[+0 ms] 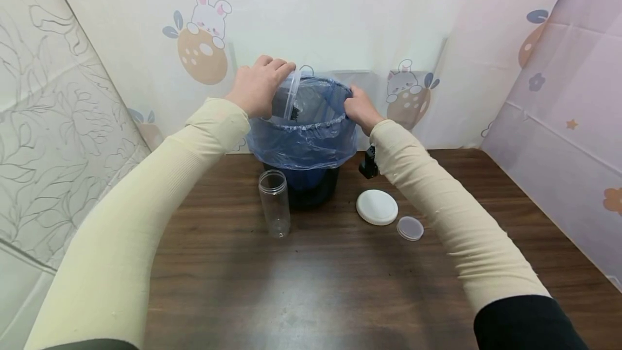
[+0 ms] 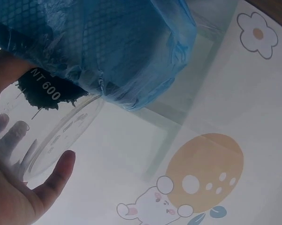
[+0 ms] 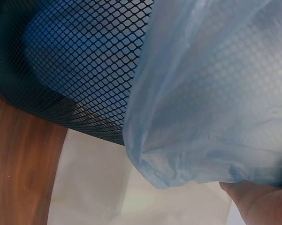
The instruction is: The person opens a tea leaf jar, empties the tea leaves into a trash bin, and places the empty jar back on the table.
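Up at the rim of a black mesh wastebasket (image 3: 108,79), my left hand (image 1: 257,88) grips a clear plastic cup (image 1: 292,93) marked "NT 600" and tips it over the opening. Dark crumbly bits (image 2: 49,89) lie inside the cup in the left wrist view. A blue plastic bag (image 1: 306,145) lines the basket and folds down over its outside. On the opposite side of the rim, my right hand (image 1: 362,107) holds the bag's edge and the basket's rim. The right fingertips are mostly hidden by the bag.
An uncapped clear jar (image 1: 277,207) stands upright in front of the basket. To the right, a white ribbed lid (image 1: 376,207) and a small translucent disc-shaped lid (image 1: 410,228) lie on the dark wooden table (image 1: 301,290). A printed cloth (image 1: 311,15) hangs behind.
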A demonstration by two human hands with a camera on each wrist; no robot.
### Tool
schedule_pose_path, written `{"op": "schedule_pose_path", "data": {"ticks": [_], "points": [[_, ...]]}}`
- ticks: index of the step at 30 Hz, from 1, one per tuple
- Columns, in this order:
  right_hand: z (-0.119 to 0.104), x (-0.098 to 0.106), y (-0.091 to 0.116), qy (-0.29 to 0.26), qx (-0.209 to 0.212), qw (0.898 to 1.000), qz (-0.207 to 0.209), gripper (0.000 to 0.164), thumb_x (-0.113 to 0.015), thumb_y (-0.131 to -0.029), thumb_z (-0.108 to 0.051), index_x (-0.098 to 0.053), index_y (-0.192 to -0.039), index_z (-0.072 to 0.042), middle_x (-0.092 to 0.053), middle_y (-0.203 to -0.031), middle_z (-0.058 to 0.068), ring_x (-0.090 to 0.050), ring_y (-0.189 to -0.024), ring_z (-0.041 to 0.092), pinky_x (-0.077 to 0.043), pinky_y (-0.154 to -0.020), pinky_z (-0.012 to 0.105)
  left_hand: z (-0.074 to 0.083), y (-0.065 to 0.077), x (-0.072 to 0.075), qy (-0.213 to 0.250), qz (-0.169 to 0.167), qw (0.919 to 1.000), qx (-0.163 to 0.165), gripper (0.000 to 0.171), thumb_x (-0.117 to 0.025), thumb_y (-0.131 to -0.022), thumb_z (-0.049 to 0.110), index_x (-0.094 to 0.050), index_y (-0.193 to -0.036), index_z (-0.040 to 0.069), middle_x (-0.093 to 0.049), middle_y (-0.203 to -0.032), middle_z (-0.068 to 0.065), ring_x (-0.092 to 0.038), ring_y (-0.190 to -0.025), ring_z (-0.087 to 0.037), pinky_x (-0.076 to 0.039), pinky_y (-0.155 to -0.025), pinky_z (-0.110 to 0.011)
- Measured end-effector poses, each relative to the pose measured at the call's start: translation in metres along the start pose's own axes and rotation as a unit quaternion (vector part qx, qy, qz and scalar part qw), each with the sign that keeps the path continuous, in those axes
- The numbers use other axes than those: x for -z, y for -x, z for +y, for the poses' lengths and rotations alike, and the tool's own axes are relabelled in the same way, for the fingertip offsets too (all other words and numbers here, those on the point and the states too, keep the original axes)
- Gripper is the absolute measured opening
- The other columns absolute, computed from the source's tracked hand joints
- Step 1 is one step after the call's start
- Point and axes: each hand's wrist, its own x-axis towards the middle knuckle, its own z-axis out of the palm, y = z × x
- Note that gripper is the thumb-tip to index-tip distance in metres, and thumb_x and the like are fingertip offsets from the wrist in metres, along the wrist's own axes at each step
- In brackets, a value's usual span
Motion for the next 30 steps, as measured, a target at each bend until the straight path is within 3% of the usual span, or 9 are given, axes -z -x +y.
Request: {"op": "schedule_pose_path", "data": {"ticks": [9,23,30], "points": [[0.0009,-0.0003,-0.0002,-0.008,-0.004,1.0,-0.003,0.065,-0.021,-0.091,0.002,-0.001,-0.152,-0.004,0.001,-0.159,0.011,0.0,-0.144,0.023,-0.009,-0.114,0.034,0.0014,0.0006,0.0002,-0.002,-0.005,1.0,0.0,0.094,-0.067,-0.062,-0.009,-0.033,-0.147,0.011,-0.038,-0.147,-0.008,-0.03,-0.133,-0.032,-0.043,-0.081,-0.058],[0.0001,0.0005,0.0018,0.008,0.0,1.0,-0.003,0.064,-0.02,-0.091,0.001,-0.002,-0.152,-0.003,0.0,-0.159,0.011,0.0,-0.144,0.023,-0.009,-0.114,0.034,0.002,-0.001,0.0004,-0.01,-0.003,0.9999,-0.006,0.099,-0.076,-0.06,-0.003,-0.032,-0.147,0.011,-0.038,-0.147,-0.009,-0.03,-0.133,-0.032,-0.043,-0.081,-0.057],[0.001,0.0004,0.0016,0.002,0.004,1.0,-0.005,0.063,-0.019,-0.091,0.0,-0.002,-0.152,-0.003,0.0,-0.159,0.011,0.0,-0.144,0.023,-0.009,-0.114,0.034,0.0021,-0.0016,0.0004,-0.022,0.002,0.9996,-0.017,0.097,-0.073,-0.061,-0.008,-0.033,-0.147,0.011,-0.039,-0.146,-0.009,-0.03,-0.133,-0.032,-0.043,-0.081,-0.057]]}}
